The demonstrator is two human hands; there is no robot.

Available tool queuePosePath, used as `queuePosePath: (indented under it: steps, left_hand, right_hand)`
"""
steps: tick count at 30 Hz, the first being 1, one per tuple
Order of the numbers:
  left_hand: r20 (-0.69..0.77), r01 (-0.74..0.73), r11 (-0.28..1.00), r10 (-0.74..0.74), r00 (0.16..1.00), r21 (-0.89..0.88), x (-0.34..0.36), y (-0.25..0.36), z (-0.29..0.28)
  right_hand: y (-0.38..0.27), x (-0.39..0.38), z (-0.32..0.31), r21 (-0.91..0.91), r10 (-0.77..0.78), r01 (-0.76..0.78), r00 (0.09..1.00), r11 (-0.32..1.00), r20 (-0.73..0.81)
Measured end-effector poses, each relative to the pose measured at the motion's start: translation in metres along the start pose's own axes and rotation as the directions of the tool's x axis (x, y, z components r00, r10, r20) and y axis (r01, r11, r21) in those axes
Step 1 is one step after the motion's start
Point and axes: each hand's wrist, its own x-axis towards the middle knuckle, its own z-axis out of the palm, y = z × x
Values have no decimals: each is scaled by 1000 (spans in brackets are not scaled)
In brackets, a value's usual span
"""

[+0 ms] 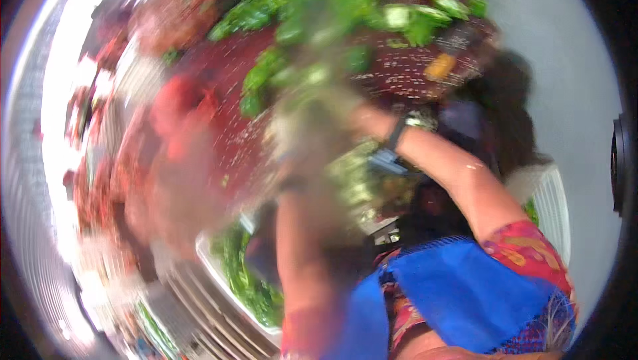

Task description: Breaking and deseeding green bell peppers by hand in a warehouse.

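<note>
My left hand point(292, 171) and my right hand point(365, 119) are close together over the near edge of a dark red surface point(229, 71) strewn with small pale bits. Motion and a haze over the middle smear their fingers, so their grip cannot be made out. Around and below them is a blurred mass of pale green cut pieces point(349, 174). Just beyond lies a spread of bright green leafy vegetables point(312, 1). A dark watch point(391, 161) is on my right wrist.
A white tub of greens point(206, 254) stands at lower left, and a white ribbed basket point(555, 207) at right. Orange pieces point(440, 66) lie on the far right of the red surface. A blurred red object point(183, 111) is at left, beside a grey wall point(571, 81) opposite.
</note>
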Motion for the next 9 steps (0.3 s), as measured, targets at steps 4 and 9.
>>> queuePosePath:
  steps: [4, 9]
  left_hand:
    - [-143, -315, 892, 376, 916, 324, -12, 7, 24]
    - [142, -663, 516, 721, 678, 542, -52, 66, 116]
  right_hand:
    - [-32, 20, 4, 912, 587, -347, 793, 217, 162]
    - [-81, -37, -94, 997, 539, -45, 843, 66, 2]
